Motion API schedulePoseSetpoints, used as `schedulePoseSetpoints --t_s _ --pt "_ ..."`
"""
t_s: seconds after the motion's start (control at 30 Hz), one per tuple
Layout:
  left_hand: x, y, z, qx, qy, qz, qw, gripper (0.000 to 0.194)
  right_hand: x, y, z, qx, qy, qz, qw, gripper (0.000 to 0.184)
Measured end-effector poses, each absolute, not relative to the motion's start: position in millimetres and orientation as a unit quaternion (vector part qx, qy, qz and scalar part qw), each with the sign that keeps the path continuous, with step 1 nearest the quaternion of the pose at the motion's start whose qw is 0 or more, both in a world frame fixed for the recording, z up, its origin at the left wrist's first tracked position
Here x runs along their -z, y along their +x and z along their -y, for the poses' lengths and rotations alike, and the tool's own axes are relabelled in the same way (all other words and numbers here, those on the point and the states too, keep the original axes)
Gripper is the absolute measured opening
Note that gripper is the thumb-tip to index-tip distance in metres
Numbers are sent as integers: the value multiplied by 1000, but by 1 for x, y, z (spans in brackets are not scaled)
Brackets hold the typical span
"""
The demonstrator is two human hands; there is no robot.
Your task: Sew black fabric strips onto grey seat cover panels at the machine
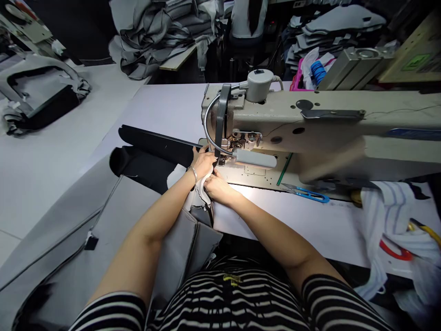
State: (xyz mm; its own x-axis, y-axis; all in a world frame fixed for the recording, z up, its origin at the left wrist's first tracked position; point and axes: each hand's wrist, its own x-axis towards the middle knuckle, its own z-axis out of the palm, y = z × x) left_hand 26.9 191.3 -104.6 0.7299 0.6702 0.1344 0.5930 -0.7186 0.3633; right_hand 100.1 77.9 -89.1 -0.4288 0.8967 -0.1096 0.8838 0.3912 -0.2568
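Note:
My left hand [202,161] is closed on the fabric cover right beside the sewing machine's presser foot [222,160]. Just below it, my right hand [220,188] pinches the cover's edge, its fingertips partly tucked behind the cloth. The fabric cover has black panels [155,158], a white inner layer [176,175] and a large grey part [141,193] that spreads left and hangs toward my lap. The sewing machine [330,115] stands to the right of both hands, its small lamp [257,158] lighting the work. Where the needle meets the cloth is hidden.
Blue thread snips [306,193] and a green strip [284,169] lie by the machine bed. Striped cloth [389,216] and red-handled scissors [396,252] are at right. Grey cloth pieces [155,32] are heaped behind. A person [248,18] sits farther back.

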Motion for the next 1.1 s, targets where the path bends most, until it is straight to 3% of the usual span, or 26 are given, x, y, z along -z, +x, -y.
schedulePoseSetpoints --t_s 0.2,0.5,0.67,1.1 --pt "108 30 -166 -112 909 -383 123 16 90 112 -54 -134 -518 844 33 22" --pt "94 36 -161 -123 892 -419 119 16 111 113 -53 -86 -526 839 114 21" --pt "81 27 -153 -116 894 -415 123 22 112 103 -45 -85 -531 834 120 16" --pt "91 40 -170 -107 894 -425 91 17 102 117 -64 -97 -504 855 79 17"
